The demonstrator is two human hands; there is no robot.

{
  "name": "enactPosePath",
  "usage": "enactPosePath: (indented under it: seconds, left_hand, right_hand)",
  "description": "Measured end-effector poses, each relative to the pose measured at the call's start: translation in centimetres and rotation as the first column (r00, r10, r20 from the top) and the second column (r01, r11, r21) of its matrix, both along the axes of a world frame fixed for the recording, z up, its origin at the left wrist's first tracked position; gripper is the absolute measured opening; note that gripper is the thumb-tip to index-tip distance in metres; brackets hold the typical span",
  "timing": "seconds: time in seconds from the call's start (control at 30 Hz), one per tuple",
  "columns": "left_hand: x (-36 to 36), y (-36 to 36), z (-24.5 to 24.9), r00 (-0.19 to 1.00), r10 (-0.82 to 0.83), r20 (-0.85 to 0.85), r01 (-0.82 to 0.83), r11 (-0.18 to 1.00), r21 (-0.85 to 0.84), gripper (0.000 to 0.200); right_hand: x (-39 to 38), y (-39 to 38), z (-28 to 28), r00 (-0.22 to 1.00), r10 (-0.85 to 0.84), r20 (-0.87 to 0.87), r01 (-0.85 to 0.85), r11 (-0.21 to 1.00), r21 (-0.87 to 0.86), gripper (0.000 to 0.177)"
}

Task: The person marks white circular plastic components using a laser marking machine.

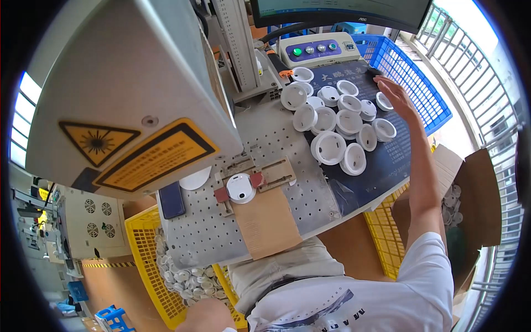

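Observation:
My right hand is stretched over the right side of the dark mat, fingers extended and holding nothing that I can see. Just beyond its fingertips lies a small black object, perhaps a computer mouse. A white cup lid rests beside the palm. Several more white cup lids are spread across the mat, some lying over others. One white lid sits in a metal fixture with red blocks, on the perforated plate. Only part of my left arm shows at the bottom; the hand itself is out of view.
A large machine head with laser warning labels overhangs the left. A control box and monitor stand behind. Yellow baskets, a blue basket and a cardboard box surround the table. Cardboard lies before the fixture.

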State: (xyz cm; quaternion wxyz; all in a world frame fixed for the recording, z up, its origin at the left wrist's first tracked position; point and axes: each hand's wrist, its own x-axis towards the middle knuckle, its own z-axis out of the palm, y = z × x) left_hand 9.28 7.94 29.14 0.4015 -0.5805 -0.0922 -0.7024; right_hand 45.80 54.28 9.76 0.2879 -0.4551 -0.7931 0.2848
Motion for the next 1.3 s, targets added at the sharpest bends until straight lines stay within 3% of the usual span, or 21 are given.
enactPosePath:
  seconds: [0.03,0.07,0.1,0.13,0.2,0.27,0.37,0.43,0.47,0.53,0.57,0.67,0.73,0.77,0.93,1.1,1.13,1.2,1.23,1.27,1.3]
  left_hand:
    - [-1.2,-2.6,-3.0,0.978,0.188,-0.090,-0.205,0.942,-0.267,0.034]
    - [-1.8,-5.4,-5.5,0.915,0.328,-0.233,-0.402,0.774,-0.489,0.035]
    - [-1.0,-5.4,-9.0,0.957,0.290,0.016,-0.235,0.803,-0.548,0.033]
    - [0.0,-4.8,-12.3,0.932,0.250,0.261,-0.060,0.818,-0.572,0.033]
    - [0.2,-3.9,-15.2,0.950,0.075,0.305,0.188,0.641,-0.744,0.045]
    - [3.1,-0.7,-18.6,0.901,-0.046,0.432,0.356,0.646,-0.675,0.038]
    - [4.8,-0.2,-22.3,0.892,-0.101,0.440,0.424,0.519,-0.742,0.039]
    - [5.3,-0.7,-24.1,0.893,-0.005,0.449,0.436,0.248,-0.865,0.043]
    - [5.3,-1.0,-25.0,0.892,-0.006,0.453,0.440,0.247,-0.863,0.043]
    - [5.2,-1.4,-26.7,0.913,0.083,0.398,0.397,0.039,-0.917,0.059]
    - [5.2,-1.6,-27.3,0.921,0.108,0.375,0.376,0.006,-0.927,0.048]
    - [5.4,-1.8,-28.3,0.927,0.129,0.353,0.359,-0.025,-0.933,0.033]
    - [5.3,-1.5,-28.2,0.934,0.120,0.337,0.343,-0.031,-0.939,0.033]
    - [5.3,-1.5,-28.1,0.943,0.107,0.315,0.321,-0.041,-0.946,0.037]
    - [4.6,-1.8,-27.9,0.947,0.086,0.310,0.315,-0.048,-0.948,0.038]
    - [2.8,-2.8,-27.7,0.930,0.177,0.324,0.337,-0.052,-0.940,0.042]
    - [2.3,-2.1,-27.6,0.939,0.213,0.271,0.270,0.036,-0.962,0.041]
    - [0.6,0.7,-26.2,0.945,0.292,0.146,0.106,0.147,-0.983,0.040]
    - [-0.3,2.5,-25.3,0.939,0.335,0.073,0.019,0.163,-0.986,0.040]
    - [-1.1,4.4,-25.2,0.922,0.385,-0.024,-0.080,0.130,-0.988,0.038]
    - [-1.6,6.1,-25.7,0.897,0.427,-0.116,-0.171,0.092,-0.981,0.036]
  right_hand:
    - [1.5,-0.9,-0.6,0.999,-0.025,0.030,0.024,1.000,0.015,0.066]
    - [2.2,-1.6,-2.0,0.998,-0.068,-0.014,0.068,0.997,-0.037,0.064]
    - [2.1,-2.6,-3.2,0.997,-0.040,-0.071,0.033,0.995,-0.091,0.060]
    - [1.7,-3.3,-5.2,0.997,-0.071,-0.032,0.071,0.997,0.022,0.054]
    - [-1.1,-6.3,-5.3,0.999,-0.032,0.003,0.031,0.988,0.154,0.049]
    - [-3.6,-7.9,-5.5,0.999,-0.010,-0.045,0.017,0.986,0.163,0.046]
    - [-6.4,-10.4,-5.8,0.999,0.001,-0.034,0.007,0.978,0.207,0.043]
    - [-6.7,-10.8,-6.1,1.000,0.000,-0.022,0.004,0.984,0.177,0.045]
    - [-6.5,-11.6,-5.8,1.000,-0.001,-0.018,0.005,0.984,0.177,0.045]
    - [-5.9,-14.6,-3.7,0.984,-0.164,0.069,0.135,0.942,0.308,0.054]
    - [-5.2,-16.7,-2.0,0.991,-0.102,0.082,0.078,0.962,0.262,0.068]
    - [-5.1,-24.5,-0.2,0.996,0.054,0.073,-0.072,0.959,0.274,0.074]
    - [-6.3,-27.7,-1.1,0.955,0.092,0.281,-0.198,0.904,0.378,0.076]
    - [-6.3,-27.8,-2.0,0.955,0.087,0.283,-0.192,0.909,0.369,0.076]
    - [-6.3,-26.4,-4.1,0.998,0.059,0.035,-0.067,0.928,0.367,0.072]
    - [-8.6,-27.3,-1.6,0.989,0.146,-0.022,-0.110,0.831,0.546,0.061]
    - [-9.7,-28.2,-1.1,0.983,0.178,-0.035,-0.131,0.832,0.539,0.061]
    - [-11.4,-30.8,-0.4,0.937,0.282,-0.209,-0.275,0.960,0.060,0.050]
    - [-13.1,-31.9,-0.2,0.923,0.277,-0.265,-0.302,0.952,-0.055,0.036]
    - [-14.7,-32.6,-0.2,0.921,0.286,-0.265,-0.312,0.948,-0.058,0.036]
    - [-16.1,-33.1,-0.2,0.953,0.250,-0.171,-0.287,0.928,-0.238,0.033]
